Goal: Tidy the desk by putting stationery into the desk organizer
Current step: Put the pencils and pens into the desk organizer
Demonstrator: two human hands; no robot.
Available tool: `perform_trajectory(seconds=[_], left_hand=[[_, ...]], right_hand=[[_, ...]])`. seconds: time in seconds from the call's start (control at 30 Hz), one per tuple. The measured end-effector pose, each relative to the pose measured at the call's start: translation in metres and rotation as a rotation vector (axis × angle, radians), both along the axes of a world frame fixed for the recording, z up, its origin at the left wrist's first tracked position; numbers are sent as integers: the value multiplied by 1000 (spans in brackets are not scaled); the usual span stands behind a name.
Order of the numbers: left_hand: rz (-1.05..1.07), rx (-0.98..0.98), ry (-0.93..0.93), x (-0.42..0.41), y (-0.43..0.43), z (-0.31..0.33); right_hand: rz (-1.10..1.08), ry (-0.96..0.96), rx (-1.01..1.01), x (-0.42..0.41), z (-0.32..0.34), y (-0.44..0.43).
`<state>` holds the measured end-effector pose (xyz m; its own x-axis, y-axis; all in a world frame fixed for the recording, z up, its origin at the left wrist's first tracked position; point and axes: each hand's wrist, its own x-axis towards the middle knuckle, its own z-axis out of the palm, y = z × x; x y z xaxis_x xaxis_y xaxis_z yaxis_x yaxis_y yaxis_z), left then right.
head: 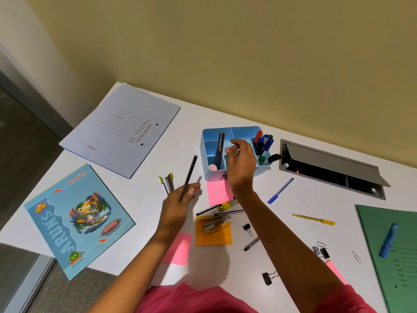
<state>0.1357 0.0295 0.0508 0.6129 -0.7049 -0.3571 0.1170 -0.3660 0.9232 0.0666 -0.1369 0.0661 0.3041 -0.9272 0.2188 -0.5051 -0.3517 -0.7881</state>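
Note:
A light blue desk organizer stands at the back of the white desk, holding pencils in its left part and markers on the right. My right hand hovers over its middle compartment, fingers pinched on something small and pale that I cannot identify. My left hand grips a dark pen left of the organizer, pointing up and away. Loose on the desk lie a blue pen, a yellow pen, pink sticky notes, an orange pad with a stapler, and binder clips.
A blue notebook overhangs the desk's left edge. A white file folder lies at the back left. A green folder with a blue pen sits far right. An open grey cable hatch lies behind. Paper clips are scattered near me.

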Motion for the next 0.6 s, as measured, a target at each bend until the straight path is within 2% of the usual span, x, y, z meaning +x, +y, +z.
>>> perform_trajectory(seconds=[0.1, 0.17, 0.23, 0.33, 0.5, 0.6], left_hand=[[-15, -4, 2, -1, -2, -1], [-29, -6, -2, -2, -3, -2], [-54, -5, -12, -3, -4, 0], [-138, 3, -67, -6, -5, 5], [-174, 19, -116, -7, -5, 8], [-92, 41, -130, -2, -1, 4]], right_hand=[[38, -156, -45, -8, 1, 12], [162, -225, 76, -14, 7, 26], [303, -194, 240, -18, 15, 43], [357, -126, 331, -21, 21, 61], [294, -100, 276, -23, 32, 62], [137, -147, 85, -22, 41, 45]])
